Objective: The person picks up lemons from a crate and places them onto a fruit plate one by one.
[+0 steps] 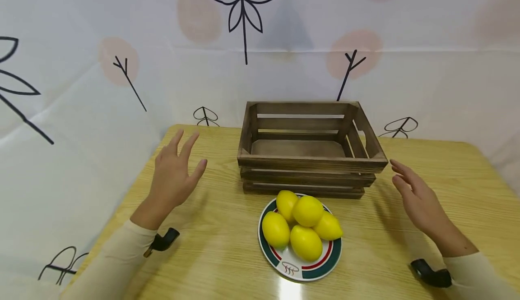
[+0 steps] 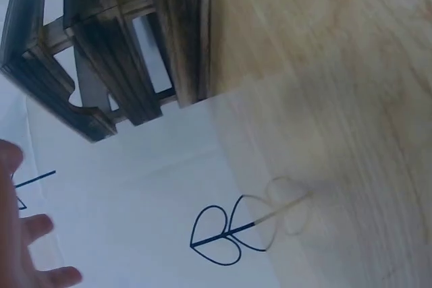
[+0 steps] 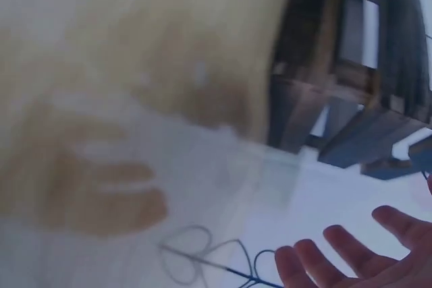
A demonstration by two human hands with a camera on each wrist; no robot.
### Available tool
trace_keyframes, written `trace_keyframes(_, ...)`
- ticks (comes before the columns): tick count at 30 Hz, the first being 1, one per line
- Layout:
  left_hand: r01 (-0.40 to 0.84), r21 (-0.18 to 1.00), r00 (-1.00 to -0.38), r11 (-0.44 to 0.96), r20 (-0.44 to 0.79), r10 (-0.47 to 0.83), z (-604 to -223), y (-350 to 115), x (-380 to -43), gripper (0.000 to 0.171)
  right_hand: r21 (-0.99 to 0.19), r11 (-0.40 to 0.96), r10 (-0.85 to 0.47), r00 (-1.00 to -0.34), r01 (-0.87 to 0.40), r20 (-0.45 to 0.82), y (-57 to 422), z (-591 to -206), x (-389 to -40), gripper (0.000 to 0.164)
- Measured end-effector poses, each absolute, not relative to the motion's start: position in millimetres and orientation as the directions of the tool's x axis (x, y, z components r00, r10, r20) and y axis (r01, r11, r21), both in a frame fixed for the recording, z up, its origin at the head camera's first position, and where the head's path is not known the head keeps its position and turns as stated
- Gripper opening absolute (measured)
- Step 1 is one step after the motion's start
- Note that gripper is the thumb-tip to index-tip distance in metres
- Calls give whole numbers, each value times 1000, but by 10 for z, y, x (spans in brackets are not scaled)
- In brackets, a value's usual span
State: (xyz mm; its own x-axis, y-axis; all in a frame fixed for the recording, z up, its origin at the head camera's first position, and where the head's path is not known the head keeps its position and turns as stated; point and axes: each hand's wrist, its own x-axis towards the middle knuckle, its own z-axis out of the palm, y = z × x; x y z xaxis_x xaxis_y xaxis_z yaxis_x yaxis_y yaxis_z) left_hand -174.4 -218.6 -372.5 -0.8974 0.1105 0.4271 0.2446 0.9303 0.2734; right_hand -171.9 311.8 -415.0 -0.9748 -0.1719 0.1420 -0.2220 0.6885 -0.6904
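Several yellow lemons [image 1: 307, 211] are heaped on a round plate [image 1: 321, 274] with a white, green and red rim, just in front of a slatted wooden crate [image 1: 313, 162]. The inside of the crate shows its bare bottom boards. My left hand [image 1: 172, 173] hovers left of the crate, fingers spread and holding nothing. On the other side my right hand [image 1: 420, 200] is raised with its fingertips close to the crate's right front corner, also holding nothing. In the right wrist view its fingers [image 3: 351, 251] are extended and apart. The left wrist view shows parts of the left fingers [image 2: 40, 227] near the crate.
Everything stands on a light wooden table [image 1: 211, 255]. A white cloth [image 1: 162, 16] with black plant drawings and pale pink spots hangs behind it and along the left side. Dark wrist-worn devices [image 1: 430, 274] sit at both wrists.
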Motion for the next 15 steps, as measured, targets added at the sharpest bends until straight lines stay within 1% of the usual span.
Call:
trace_keyframes(2, 193, 233, -938, 953, 330, 110, -3763, -2195, -1747, 67, -653, 719, -192, -971, -240, 145, 3127, -4159, -1688, 55)
trace_keyframes(4, 163, 195, -965, 967, 237, 114, -3814, -2183, -1739, 71, -603, 756, -222, -966, -256, 132, 3100, -4173, -1658, 57)
trace_keyframes(8, 137, 166, -988, 977, 87, 124, -3911, -2120, -1713, 77, -462, 843, -270, -960, -275, 79, 3028, -4209, -1607, 63)
trace_keyframes(11, 136, 160, -991, 978, 18, 135, -3975, -2077, -1700, 80, -349, 889, -293, -954, -295, 61, 2979, -4241, -1580, 68)
trace_keyframes(15, 139, 161, -989, 977, -30, 146, -4030, -2034, -1672, 81, -250, 924, -291, -956, -288, 25, 2917, -4245, -1552, 75)
